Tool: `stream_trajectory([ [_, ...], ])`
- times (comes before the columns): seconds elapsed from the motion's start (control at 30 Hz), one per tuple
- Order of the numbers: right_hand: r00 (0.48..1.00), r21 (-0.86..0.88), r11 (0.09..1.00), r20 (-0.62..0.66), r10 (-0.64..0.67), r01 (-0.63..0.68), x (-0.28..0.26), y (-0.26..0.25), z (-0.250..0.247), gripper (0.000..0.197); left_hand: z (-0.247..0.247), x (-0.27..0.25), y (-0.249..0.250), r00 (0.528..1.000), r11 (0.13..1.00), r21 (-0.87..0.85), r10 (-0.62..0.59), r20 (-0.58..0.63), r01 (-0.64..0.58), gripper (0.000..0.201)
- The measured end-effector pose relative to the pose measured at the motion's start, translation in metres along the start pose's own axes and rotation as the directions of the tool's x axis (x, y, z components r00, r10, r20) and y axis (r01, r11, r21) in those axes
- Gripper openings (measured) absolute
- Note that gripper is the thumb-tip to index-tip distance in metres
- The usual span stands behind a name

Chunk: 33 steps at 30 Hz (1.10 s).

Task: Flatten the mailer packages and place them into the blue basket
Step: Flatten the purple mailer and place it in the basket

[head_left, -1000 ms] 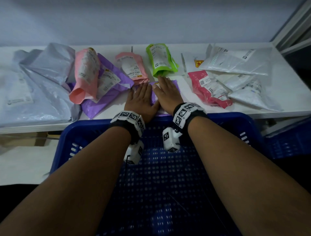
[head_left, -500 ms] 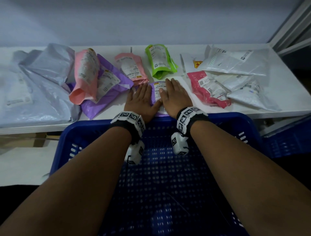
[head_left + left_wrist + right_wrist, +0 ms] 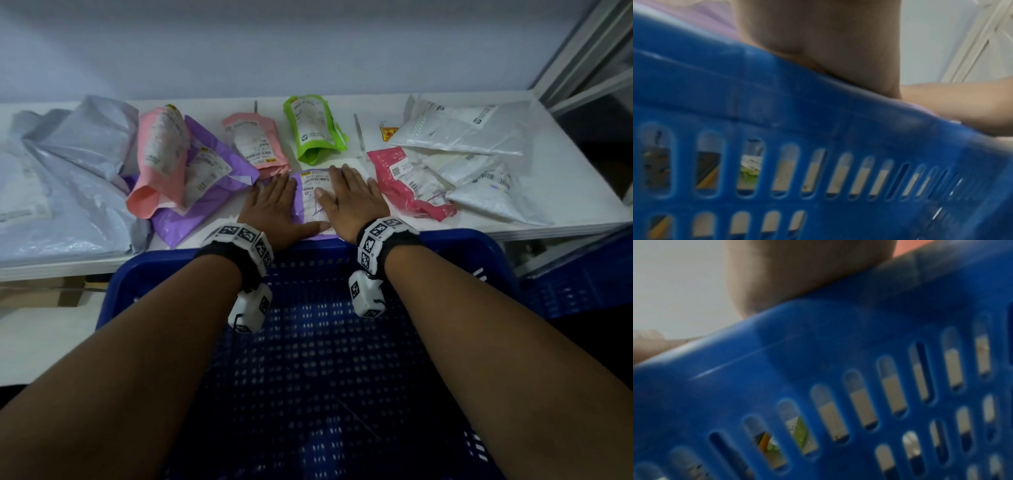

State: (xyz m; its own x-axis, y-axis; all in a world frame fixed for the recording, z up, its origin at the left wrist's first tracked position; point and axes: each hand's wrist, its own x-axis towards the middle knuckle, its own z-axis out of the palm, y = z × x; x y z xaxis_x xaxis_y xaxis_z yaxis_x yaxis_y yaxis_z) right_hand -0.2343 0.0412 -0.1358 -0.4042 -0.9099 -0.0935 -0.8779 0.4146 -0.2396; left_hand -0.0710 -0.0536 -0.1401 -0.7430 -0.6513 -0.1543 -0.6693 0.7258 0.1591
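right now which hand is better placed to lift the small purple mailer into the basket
Probably the right hand: it lies flatter over the small purple mailer, thumb on its label; the left hand covers only its left edge.

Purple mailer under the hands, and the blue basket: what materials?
Purple mailer: looks like thin plastic film, slightly glossy, creased, with a white paper-like label stuck on. Blue basket: rigid moulded plastic by the look, smooth sheen, walls pierced with slots.
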Motion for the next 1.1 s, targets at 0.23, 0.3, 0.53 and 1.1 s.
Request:
stream_trajectory([
  [0.23,0.958,-0.13,0.975,-0.204,-0.203,0.179,-0.011,-0.009,-0.004,0.066,-0.003,-0.003,0.0,1.0,1.0,0.013,0.012,-0.014,-0.012,0.126],
  [0.3,0.945,-0.135,0.944,-0.093,-0.314,0.3,-0.009,-0.011,-0.002,0.065,-0.005,-0.005,0.002,1.0,1.0,0.006,0.01,-0.015,-0.01,0.117],
  [0.53,0.996,0.092,0.992,-0.009,-0.084,0.085,0.002,-0.004,0.003,0.073,0.001,-0.001,-0.002,0.999,1.0,-0.007,0.007,-0.031,-0.007,0.129],
  [1.1,1.0,0.056,0.998,-0.018,0.002,-0.001,0.001,-0.005,0.006,0.069,-0.001,-0.003,0.0,0.999,1.0,-0.018,0.006,-0.046,-0.007,0.133],
])
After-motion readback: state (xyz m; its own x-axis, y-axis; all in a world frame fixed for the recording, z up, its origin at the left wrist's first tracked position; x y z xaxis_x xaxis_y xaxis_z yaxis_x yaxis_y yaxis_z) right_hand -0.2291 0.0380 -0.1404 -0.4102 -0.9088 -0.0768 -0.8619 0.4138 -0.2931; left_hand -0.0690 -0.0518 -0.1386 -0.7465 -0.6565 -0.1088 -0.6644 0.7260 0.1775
